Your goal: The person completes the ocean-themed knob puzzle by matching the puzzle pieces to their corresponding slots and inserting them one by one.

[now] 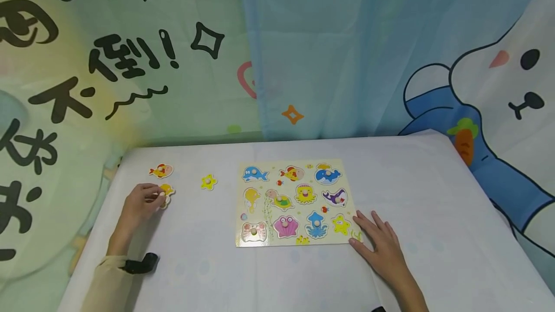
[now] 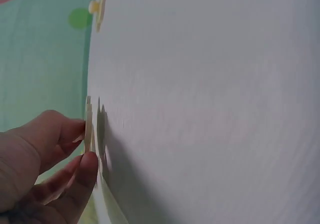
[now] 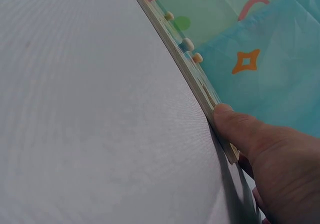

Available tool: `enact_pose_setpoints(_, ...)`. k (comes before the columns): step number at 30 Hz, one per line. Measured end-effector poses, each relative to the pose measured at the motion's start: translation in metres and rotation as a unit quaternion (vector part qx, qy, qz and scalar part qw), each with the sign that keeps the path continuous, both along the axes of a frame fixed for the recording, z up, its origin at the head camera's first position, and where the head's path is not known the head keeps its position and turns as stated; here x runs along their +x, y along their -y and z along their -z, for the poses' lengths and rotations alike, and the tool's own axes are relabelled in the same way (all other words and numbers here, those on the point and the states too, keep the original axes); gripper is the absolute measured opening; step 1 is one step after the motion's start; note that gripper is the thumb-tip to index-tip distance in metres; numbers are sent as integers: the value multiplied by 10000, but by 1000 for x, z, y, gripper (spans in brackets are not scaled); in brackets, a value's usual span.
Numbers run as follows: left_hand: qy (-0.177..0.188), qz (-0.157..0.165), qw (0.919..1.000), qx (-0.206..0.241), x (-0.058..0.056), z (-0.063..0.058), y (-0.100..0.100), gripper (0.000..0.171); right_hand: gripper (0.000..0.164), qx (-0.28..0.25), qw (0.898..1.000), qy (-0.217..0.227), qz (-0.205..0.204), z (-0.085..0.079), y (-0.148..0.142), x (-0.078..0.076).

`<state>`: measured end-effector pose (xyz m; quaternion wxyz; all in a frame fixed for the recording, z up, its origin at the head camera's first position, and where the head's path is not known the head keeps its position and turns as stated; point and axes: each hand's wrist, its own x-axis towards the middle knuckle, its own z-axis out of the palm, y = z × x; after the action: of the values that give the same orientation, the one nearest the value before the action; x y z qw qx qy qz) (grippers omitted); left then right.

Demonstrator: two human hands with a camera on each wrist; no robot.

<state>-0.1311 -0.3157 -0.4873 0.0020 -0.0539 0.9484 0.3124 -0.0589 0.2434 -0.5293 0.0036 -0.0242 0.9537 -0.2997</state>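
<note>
My left hand [image 1: 140,203] pinches a yellow puzzle piece [image 1: 166,190] with a white edge between thumb and fingers at the table's left side. In the left wrist view the piece [image 2: 88,129] stands edge-on, close over the white cloth. My right hand [image 1: 381,244] lies at the lower right corner of a sea-animal puzzle board [image 1: 299,249], fingers spread and fairly straight. The right wrist view has its thumb [image 3: 232,124] touching the board's edge. Pictures on the board include whales, a turtle [image 1: 282,201], an octopus, a squid and a pink shell [image 1: 286,226]; several have small knobs.
A red and yellow fish piece [image 1: 161,171] lies just beyond my left hand. Between that hand and the board is a yellow star-shaped piece [image 1: 209,182]. White cloth covers the table [image 1: 195,273], and a printed curtain [image 1: 329,52] hangs behind its far edge.
</note>
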Motion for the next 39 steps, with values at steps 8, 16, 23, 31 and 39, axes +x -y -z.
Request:
enact_pose_setpoints(8,-929,416,9948,-28,-2,-11,-27,21,59,9,10000,58,6,1,-2,1)
enact_pose_setpoints(16,-855,858,9926,-6,-4,-16,-71,18,58,-19,10000,17,14,0,-2,3)
enact_pose_setpoints(23,-758,1440,9867,45,-5,-9,-126,10,58,-12,10000,-29,16,1,-2,3)
enact_pose_setpoints(31,-427,1839,9820,99,-8,3,-171,9,59,27,9999,120,25,2,0,2)
enact_pose_setpoints(39,-507,1849,9812,-211,-13,11,-185,9,60,52,9999,122,-2,-1,-1,1)
